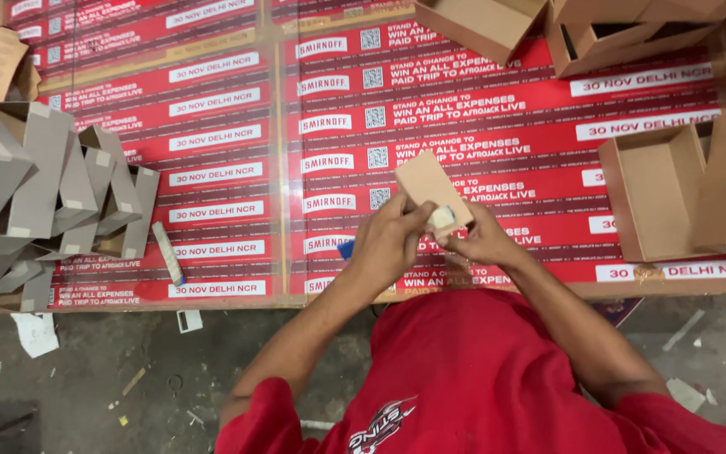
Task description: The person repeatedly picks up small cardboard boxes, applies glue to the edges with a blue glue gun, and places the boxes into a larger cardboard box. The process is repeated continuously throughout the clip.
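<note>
Matt tan cardboard piece [430, 189] held in both hands, glossy red printed sheets [212, 168] covering the work surface, matt brown open cardboard boxes [657, 189] by the right edge, dull grey folded board pieces [35, 185] at the left edge, rough dusty concrete floor [86, 378], red cloth shirt [464, 378]

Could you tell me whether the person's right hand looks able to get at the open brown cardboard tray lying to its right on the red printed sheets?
Probably yes: nothing lies between the right hand and the tray, though the hand is busy holding a small cardboard piece.
</note>
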